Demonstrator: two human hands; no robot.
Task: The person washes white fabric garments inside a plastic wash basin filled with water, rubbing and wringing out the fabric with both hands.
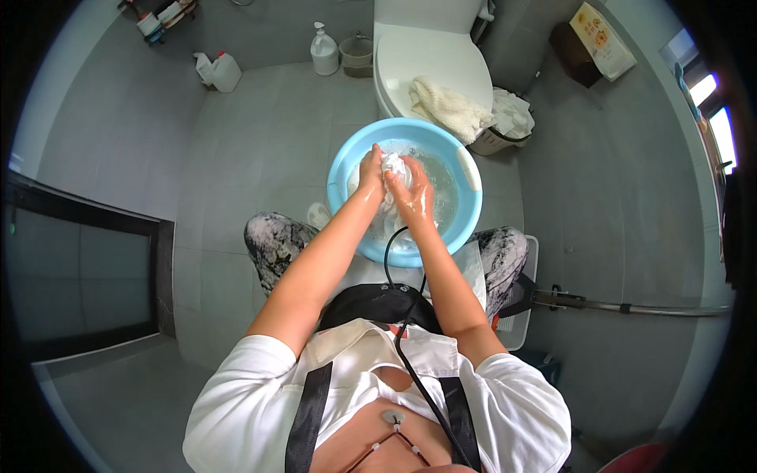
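Both of my hands are over a round light-blue basin (337, 177) holding soapy water. Bunched between them is a wet white cloth (397, 167), part of which trails down into the suds. My left hand (371, 170) closes on the cloth from the left side. From the right, my right hand (415, 197) grips it with wet, curled fingers. Foam hides the lower part of the cloth. On the basin's right rim is a pale oblong piece (469, 169), whose kind I cannot make out.
Beyond the basin stands a white toilet (430, 59) with a cream knitted cloth (449, 106) on its lid. A filled waste bin (497, 142) is beside it. A pump bottle (324, 51), a small bucket (356, 57) and a white jug (219, 72) line the back wall. A black cable (387, 260) hangs before me.
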